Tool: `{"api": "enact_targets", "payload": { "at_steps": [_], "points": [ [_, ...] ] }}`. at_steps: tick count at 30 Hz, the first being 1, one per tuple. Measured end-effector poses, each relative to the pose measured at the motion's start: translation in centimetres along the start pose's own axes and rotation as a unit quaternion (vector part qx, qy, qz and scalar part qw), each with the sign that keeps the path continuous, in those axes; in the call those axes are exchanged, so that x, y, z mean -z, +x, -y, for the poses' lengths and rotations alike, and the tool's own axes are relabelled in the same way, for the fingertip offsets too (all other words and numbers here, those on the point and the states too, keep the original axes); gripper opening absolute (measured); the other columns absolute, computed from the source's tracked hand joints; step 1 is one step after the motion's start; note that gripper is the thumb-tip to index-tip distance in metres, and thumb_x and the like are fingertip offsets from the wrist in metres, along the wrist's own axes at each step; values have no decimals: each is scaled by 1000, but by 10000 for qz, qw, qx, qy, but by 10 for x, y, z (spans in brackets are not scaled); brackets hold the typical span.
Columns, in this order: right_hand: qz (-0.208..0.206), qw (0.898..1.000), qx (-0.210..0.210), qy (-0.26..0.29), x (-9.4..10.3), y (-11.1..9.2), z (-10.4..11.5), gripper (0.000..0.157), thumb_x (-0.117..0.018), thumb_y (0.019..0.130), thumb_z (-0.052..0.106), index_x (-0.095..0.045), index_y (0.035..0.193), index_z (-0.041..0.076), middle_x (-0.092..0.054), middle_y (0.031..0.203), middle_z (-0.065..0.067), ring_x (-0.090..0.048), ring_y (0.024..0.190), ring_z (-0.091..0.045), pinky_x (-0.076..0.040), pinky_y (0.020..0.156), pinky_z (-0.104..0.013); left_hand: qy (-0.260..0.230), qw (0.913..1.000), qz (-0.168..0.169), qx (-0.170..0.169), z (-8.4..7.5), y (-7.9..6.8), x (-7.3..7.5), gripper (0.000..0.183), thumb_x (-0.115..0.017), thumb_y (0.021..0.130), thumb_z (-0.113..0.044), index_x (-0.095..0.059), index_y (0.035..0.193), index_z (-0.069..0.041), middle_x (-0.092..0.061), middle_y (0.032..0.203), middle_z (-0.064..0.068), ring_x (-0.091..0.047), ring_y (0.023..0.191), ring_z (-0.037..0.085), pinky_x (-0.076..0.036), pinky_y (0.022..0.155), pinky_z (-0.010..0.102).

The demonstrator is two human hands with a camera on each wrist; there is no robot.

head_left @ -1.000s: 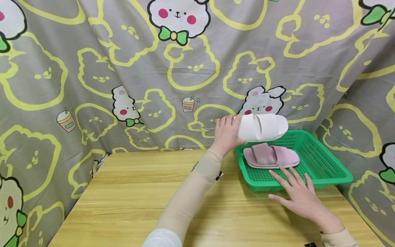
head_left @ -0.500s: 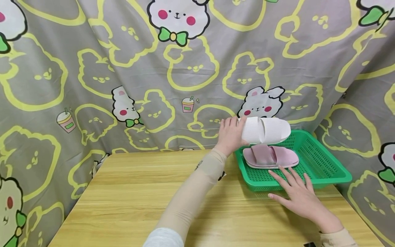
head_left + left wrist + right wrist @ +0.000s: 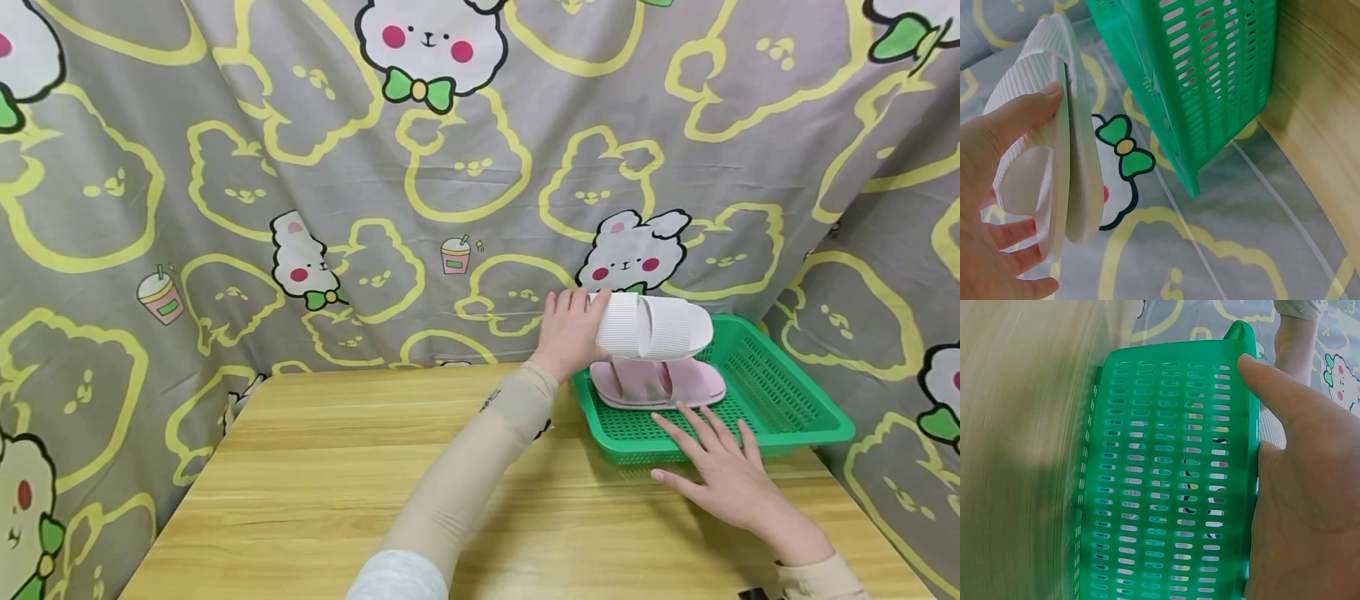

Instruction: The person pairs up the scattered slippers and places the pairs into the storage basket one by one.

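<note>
My left hand (image 3: 572,333) grips a pair of white ribbed slippers (image 3: 660,325) by one end, above the back left of a green plastic basket (image 3: 813,429). In the left wrist view the two white slippers (image 3: 1054,144) lie pressed sole to sole, the thumb over one side and fingers beneath. Inside the basket sit pink slippers (image 3: 697,379), partly covered by the white pair in the head view. My right hand (image 3: 727,483) is spread with straight fingers at the basket's front rim. From the right wrist view, its thumb lies along the rim beside the slotted wall (image 3: 1160,475).
The basket stands on a wooden table (image 3: 337,483), near its back right corner. A grey curtain (image 3: 480,167) with cartoon prints hangs close behind the table and along its sides. A small dark object (image 3: 543,429) shows beside the left forearm.
My left hand has moved slightly right and down with the white slippers, which now overlap the pink ones more. The right hand has stayed at the basket's front rim.
</note>
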State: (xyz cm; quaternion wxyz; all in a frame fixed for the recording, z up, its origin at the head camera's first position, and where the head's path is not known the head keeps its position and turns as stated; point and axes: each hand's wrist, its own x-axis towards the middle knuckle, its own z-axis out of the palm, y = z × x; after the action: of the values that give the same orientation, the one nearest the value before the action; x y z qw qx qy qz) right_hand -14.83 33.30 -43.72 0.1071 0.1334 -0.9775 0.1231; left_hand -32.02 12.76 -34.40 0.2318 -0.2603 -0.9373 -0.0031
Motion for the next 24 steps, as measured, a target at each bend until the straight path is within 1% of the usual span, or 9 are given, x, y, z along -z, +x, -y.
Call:
{"api": "enact_targets", "payload": {
  "at_steps": [4,7,11,15,19,24],
  "points": [
    [-21,10000,4,-8,0,1,-1,79,-60,87,60,-27,153,33,-24,159,-16,-14,146,-47,6,109,-75,-35,10000,41,-14,-3,1,0,101,-79,66,-65,-32,147,-28,-49,137,3,-45,127,22,-34,114,49],
    [-32,10000,4,-6,0,1,-1,78,-61,87,60,-28,153,32,-24,159,-16,-15,146,-47,5,109,-76,-58,9999,135,-23,-5,2,0,101,-78,66,-65,-30,147,-28,-48,139,3,-45,128,23,-33,115,50],
    [-45,10000,9,-12,0,1,-2,79,-61,87,60,-26,153,35,-26,158,-17,-16,145,-47,5,109,-75,-35,9997,238,-49,-9,2,1,101,-78,68,-63,-28,149,-29,-47,140,3,-44,130,23,-32,115,50],
    [-73,10000,19,-40,0,0,-2,79,-61,87,60,-25,154,37,-28,157,-18,-17,145,-47,6,109,-75,96,9995,281,-108,-13,2,2,102,-78,69,-62,-28,151,-28,-48,139,3,-44,130,23,-32,115,49],
    [-80,10000,32,-39,0,0,-1,79,-61,87,60,-28,153,34,-28,157,-18,-18,144,-48,4,108,-76,177,9993,270,-187,-16,1,-1,102,-78,68,-62,-30,150,-27,-49,137,3,-45,129,22,-34,114,50],
    [-81,10000,36,-31,0,0,-1,79,-61,86,60,-27,153,35,-28,157,-18,-19,143,-48,3,108,-77,232,9989,304,-266,-19,0,-5,99,-78,68,-63,-31,148,-28,-51,136,2,-46,128,22,-35,113,49]
  ]
}}
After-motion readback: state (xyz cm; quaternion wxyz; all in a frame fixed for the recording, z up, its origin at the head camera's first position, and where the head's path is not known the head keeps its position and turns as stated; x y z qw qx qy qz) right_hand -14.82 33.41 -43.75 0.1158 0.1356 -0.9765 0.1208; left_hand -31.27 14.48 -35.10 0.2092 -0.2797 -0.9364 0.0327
